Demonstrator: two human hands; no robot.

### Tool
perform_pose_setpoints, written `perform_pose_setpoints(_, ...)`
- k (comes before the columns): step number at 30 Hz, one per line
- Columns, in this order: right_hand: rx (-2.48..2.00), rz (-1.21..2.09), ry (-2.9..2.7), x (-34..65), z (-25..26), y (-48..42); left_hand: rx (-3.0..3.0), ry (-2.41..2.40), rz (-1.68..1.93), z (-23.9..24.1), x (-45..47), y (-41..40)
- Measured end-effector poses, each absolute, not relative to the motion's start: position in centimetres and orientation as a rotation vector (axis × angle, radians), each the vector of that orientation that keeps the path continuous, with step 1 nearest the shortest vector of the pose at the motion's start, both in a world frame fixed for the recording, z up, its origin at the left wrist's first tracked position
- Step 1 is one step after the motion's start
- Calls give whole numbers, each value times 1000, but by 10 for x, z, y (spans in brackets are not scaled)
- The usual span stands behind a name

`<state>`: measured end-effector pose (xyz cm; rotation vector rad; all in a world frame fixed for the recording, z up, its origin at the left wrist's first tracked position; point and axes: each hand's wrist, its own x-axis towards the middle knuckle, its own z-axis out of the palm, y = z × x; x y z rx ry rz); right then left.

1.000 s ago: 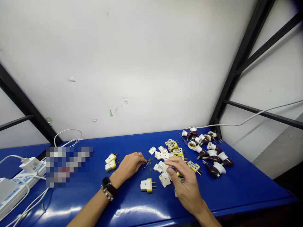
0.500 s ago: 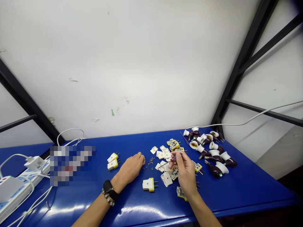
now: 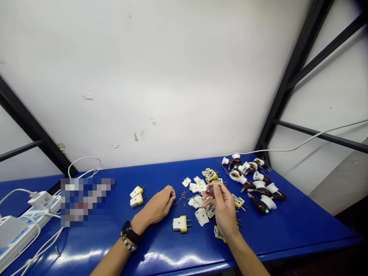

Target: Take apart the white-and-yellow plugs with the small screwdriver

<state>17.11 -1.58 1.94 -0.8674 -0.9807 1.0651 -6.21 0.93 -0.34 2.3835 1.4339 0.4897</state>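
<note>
Your right hand point(image 3: 224, 212) is at the lower middle of the frame. Its fingers point(image 3: 217, 195) are pinched closed on a small screwdriver point(image 3: 211, 189) with a red handle, and the thin shaft points to the left. Your left hand point(image 3: 157, 205) rests on the blue desk point(image 3: 301, 226), its fingers point(image 3: 169, 193) loosely curled, and it has hold of nothing. These fingers are just beside a small group of tiny screws point(image 3: 181, 197). Around your right hand lie white plug covers point(image 3: 201, 217) and yellow plug bases point(image 3: 211, 175). A white and yellow plug point(image 3: 180, 224) lies below the screws, and two more plugs point(image 3: 136, 196) lie to the left of your left hand. Further right, many dark red lamp holders point(image 3: 258, 188) with white ends lie in a group. At the lower left of the frame is a white power strip point(image 3: 17, 239).
</note>
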Motion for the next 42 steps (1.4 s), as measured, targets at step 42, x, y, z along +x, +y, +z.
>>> perform_pose_setpoints(42, -802, 1103, -962, 148, 20, -18, 1764, 1100, 1003, 9, -52, -11)
